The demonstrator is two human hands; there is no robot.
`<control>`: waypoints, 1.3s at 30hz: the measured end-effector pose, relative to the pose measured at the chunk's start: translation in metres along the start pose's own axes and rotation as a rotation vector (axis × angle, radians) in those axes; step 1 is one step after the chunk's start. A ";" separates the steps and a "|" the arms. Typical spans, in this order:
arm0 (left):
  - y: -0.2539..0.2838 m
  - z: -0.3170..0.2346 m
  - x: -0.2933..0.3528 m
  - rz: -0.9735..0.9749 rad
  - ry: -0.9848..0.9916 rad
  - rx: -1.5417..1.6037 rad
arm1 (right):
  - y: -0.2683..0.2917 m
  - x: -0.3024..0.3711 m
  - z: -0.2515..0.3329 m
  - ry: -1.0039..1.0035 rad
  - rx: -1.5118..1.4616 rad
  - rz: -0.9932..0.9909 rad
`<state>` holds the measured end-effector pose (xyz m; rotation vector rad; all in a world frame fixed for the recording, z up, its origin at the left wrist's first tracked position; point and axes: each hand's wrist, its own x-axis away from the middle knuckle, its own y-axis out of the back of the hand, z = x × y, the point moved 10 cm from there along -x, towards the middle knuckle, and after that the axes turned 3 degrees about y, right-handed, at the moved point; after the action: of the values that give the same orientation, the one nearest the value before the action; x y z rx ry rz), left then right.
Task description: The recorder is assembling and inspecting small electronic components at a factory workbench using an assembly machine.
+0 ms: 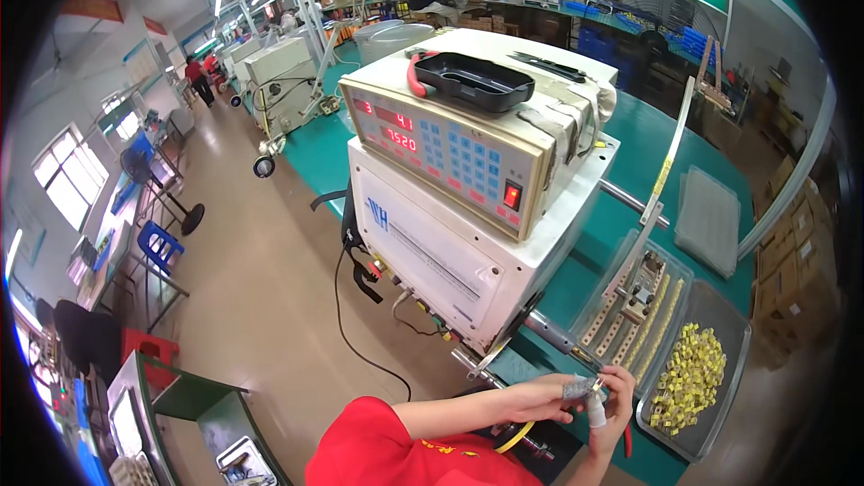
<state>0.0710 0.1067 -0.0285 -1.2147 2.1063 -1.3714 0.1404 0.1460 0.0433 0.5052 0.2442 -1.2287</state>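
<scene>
My left hand (540, 399) and my right hand (617, 396) meet at the lower right, just in front of the winding machine's shaft (562, 340). Their fingers close around a small pale part (596, 385), too small and covered to name. Grey wrapping (576, 389) and white wrapping (597, 412) cover fingertips there. Below my right hand a red handle (627, 441) sticks out; whether the hand grips it is hidden. Right of my hands, a grey tray (733, 378) holds many small yellow-and-white bobbins (688, 378).
A clear tray (688, 274) holds perforated strips (612, 319) and rows of yellow pieces. The white machine (432, 252) carries a control box (432, 148) with a black dish (474, 81) and tweezers (547, 66) on top. Clear sheets (708, 220) lie on the green table.
</scene>
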 end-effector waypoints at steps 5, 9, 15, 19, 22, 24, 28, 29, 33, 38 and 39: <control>-0.005 0.009 0.004 0.112 0.052 0.177 | -0.005 -0.005 0.015 0.042 0.049 0.055; 0.004 0.003 0.006 0.098 0.021 0.172 | -0.010 -0.007 0.016 0.011 0.023 0.052; 0.007 -0.002 0.008 0.079 0.021 0.195 | -0.013 0.001 0.010 -0.031 -0.040 -0.035; 0.020 0.000 0.003 0.065 0.009 0.235 | -0.010 0.004 0.013 0.015 -0.022 -0.080; 0.024 0.005 0.004 0.044 0.016 0.295 | -0.011 0.006 0.019 0.081 0.104 -0.060; 0.023 0.005 0.003 0.036 0.019 0.302 | -0.011 0.008 0.022 0.183 0.255 -0.047; 0.024 0.005 0.004 0.019 0.010 0.256 | -0.014 0.007 0.027 0.224 0.301 -0.077; 0.027 0.005 0.004 0.011 0.009 0.260 | -0.014 0.007 0.028 0.224 0.281 -0.108; 0.033 0.002 0.005 0.057 0.005 0.137 | -0.016 0.005 0.021 0.170 0.145 -0.131; 0.033 -0.016 0.007 -0.128 0.003 -0.137 | -0.020 0.007 -0.008 -0.036 -0.109 -0.187; 0.030 -0.021 0.008 -0.119 -0.019 -0.134 | -0.021 0.005 -0.009 -0.020 -0.093 -0.176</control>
<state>0.0384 0.1171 -0.0441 -1.4214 2.1732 -1.2791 0.1228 0.1408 0.0281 0.3969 0.3333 -1.3857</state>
